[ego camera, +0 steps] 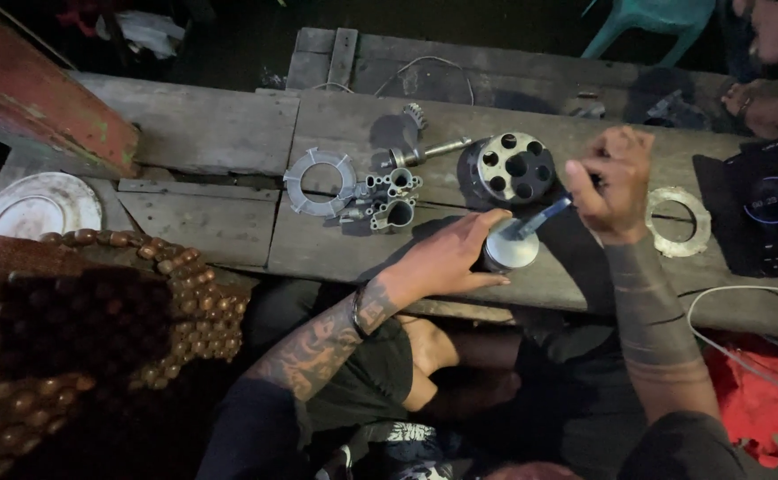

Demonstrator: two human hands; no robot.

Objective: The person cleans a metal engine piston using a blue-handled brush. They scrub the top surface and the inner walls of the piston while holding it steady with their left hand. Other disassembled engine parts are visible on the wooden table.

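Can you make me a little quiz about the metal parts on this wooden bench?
1. Which hand rests on the round silver piston?
2. True or false: the dark drum with round holes lies on the white plate.
3. What flat part lies just beyond the right hand, towards the dark device?

Key:
1. The left hand.
2. False; it sits on the wooden bench.
3. A flat metal ring.
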